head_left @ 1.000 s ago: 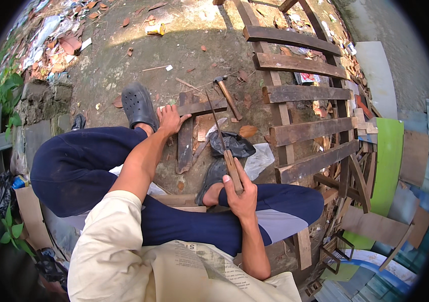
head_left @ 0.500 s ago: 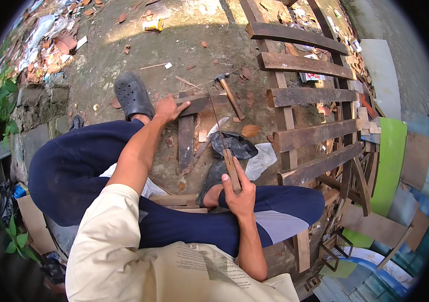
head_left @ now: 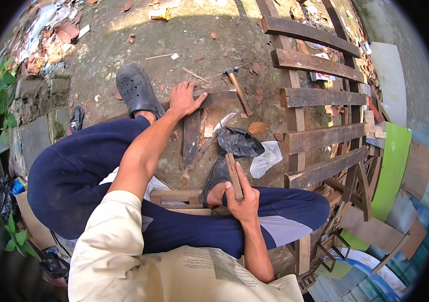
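Note:
My left hand [head_left: 184, 99] lies with fingers spread on a dark wooden plank [head_left: 218, 96], its thumb stretched along the top. Beneath that plank, a second dark board [head_left: 191, 138] runs back toward me on the ground. My right hand [head_left: 243, 199] is wrapped round the wooden handle [head_left: 233, 173] of a saw, above my bent right leg. The saw's thin blade cannot be made out now. A hammer [head_left: 238, 90] with a wooden handle rests on the ground just right of the plank. My left foot, in a dark clog [head_left: 138, 90], is beside my left hand.
A slatted wooden frame [head_left: 325, 98] stands along the right. A black plastic bag [head_left: 239, 142] and a white plastic piece [head_left: 266, 159] lie by my right foot. Green board [head_left: 394, 166] and stacked panels are farther right. Litter and leaves [head_left: 48, 45] cover the upper left.
My left hand has shifted on the plank, its fingers now spread forward. The saw blade, seen before as a thin line reaching toward the plank, no longer shows. The view has shifted slightly.

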Demonstrator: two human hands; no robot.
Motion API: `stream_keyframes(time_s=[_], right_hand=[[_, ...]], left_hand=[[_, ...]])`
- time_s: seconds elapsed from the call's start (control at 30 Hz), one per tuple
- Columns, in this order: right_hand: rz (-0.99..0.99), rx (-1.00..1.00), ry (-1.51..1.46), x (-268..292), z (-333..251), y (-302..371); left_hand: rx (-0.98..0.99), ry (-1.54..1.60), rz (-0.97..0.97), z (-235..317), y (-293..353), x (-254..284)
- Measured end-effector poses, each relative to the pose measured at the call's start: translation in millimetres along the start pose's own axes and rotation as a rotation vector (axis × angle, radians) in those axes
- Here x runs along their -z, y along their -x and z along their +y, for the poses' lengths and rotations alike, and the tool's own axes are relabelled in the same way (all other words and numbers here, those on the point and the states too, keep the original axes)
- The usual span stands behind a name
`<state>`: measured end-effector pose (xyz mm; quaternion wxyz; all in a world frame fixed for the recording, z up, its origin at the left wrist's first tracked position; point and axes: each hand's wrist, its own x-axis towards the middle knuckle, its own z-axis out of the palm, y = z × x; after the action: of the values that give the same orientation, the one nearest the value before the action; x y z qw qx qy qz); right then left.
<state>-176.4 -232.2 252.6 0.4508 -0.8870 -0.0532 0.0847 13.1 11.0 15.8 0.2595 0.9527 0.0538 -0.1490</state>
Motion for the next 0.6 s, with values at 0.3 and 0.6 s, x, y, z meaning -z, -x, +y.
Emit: stream_keyframes(time_s=[0.3,0.6], right_hand=[[-0.093,-0.063,0.089,-3,3,11],[-0.020,-0.181,-0.009,-17,-20,8]], left_hand=[[-0.064,-0.080,0.026,10,-13,-15],[0.013,-0.080,0.038,14,-15,-16]])
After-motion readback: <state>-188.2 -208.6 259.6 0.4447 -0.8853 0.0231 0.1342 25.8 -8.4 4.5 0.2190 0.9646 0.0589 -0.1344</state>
